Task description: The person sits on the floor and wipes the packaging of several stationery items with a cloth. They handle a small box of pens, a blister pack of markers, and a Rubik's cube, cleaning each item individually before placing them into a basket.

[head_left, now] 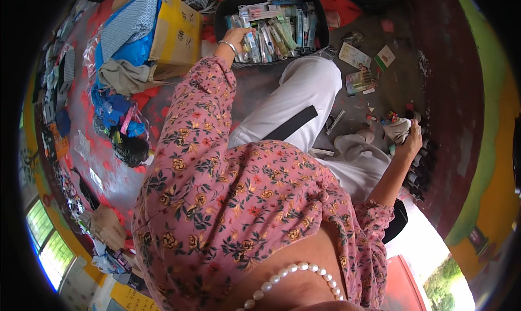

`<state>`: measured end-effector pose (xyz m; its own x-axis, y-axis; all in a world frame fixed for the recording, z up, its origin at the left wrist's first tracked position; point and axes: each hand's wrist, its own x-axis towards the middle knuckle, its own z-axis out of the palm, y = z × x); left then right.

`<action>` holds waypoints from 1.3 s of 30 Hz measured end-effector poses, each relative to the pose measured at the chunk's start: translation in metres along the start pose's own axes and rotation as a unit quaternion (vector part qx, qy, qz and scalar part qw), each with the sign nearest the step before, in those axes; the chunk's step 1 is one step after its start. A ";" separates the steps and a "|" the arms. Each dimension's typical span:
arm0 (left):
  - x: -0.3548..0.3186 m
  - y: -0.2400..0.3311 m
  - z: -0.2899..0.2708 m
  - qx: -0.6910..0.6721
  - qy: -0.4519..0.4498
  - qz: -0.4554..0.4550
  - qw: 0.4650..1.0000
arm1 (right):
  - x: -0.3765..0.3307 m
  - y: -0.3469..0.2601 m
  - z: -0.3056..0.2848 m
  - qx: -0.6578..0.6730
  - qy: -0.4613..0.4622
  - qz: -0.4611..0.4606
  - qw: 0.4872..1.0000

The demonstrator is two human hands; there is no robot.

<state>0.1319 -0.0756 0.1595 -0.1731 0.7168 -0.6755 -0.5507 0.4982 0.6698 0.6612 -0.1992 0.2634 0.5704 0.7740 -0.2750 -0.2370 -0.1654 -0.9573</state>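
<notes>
Necklace [293, 268]: was nearest, with white beads.
Left hand [237, 38]: was at the packets [279, 37]; whether it pinched one, I could not tell.
Packets: lay inside the black tub [324, 26].
Right hand [412, 141]: touched a pale bundle [398, 130]; its grip was unclear.

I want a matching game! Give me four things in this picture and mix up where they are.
Things:
1. Bare left hand
2. Bare right hand
3. Brown cardboard box with yellow tape
4. Flat black strip

Places:
A. Across a white trouser leg
B. At a crumpled whitish item
C. Left of the black bin
D. At the slim clear packets

Pairs: 1-D, 2-B, 3-C, 4-A
</notes>
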 end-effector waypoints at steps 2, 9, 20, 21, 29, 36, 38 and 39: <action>0.010 0.012 0.009 0.049 -0.009 0.012 0.999 | -0.010 -0.005 0.005 -0.008 -0.015 -0.004 1.000; 0.085 0.009 -0.042 0.472 0.137 -0.015 0.871 | -0.031 0.002 -0.008 0.030 -0.025 0.024 0.999; 0.024 -0.015 -0.025 0.705 0.180 0.113 0.677 | -0.085 -0.031 0.010 0.012 -0.051 -0.004 0.999; 0.020 -0.015 -0.027 0.709 0.183 0.130 0.669 | -0.093 -0.036 0.015 0.008 -0.038 0.001 0.999; 0.039 -0.030 -0.044 0.748 0.065 0.226 0.621 | -0.116 -0.056 0.015 -0.108 -0.001 -0.065 0.992; 0.068 -0.026 -0.026 0.731 0.037 0.187 0.656 | -0.103 -0.071 -0.007 0.097 0.051 -0.029 0.994; 0.050 -0.011 -0.001 0.697 0.076 0.236 0.673 | -0.095 -0.085 -0.012 0.169 0.096 0.025 0.981; 0.048 0.001 0.010 0.686 0.087 0.279 0.666 | -0.087 -0.085 -0.018 0.229 0.085 0.037 0.969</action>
<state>0.1310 -0.0363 0.1306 -0.1960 0.9692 -0.1491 0.8833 0.2406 0.4023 0.6457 -0.2637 0.3671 0.6513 0.6516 -0.3890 -0.5841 0.1032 -0.8051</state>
